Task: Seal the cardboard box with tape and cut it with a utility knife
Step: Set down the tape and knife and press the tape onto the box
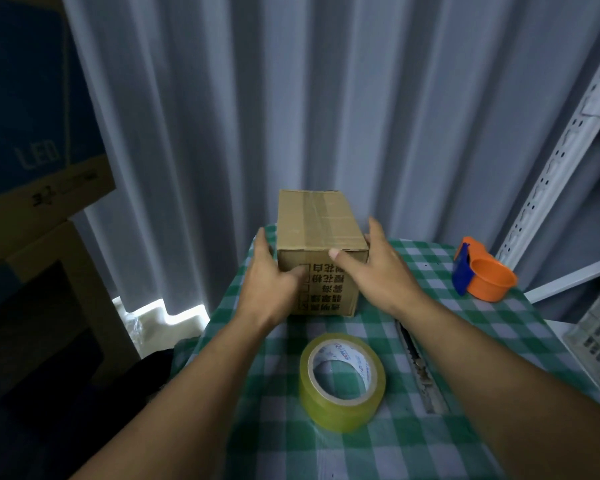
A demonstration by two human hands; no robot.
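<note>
At the table's [465, 341] far edge, the stiff, seemingly light cardboard box [321, 223] is clasped by 2 open hands, left hand [269, 271] and right hand [378, 265], best gripped at its side walls.

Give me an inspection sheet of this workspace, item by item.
Surface: green checked tablecloth on a small table.
Job's things: cardboard box, top seam already taped; tape roll lying flat near the front; utility knife right of the roll, partly under the right forearm.
Clutter: orange and blue tape dispenser at the right rear.
Hands: left hand and right hand grip the box's sides.
Cables: nothing seen.
Surroundings: curtain, metal shelving, stacked cartons.
</note>
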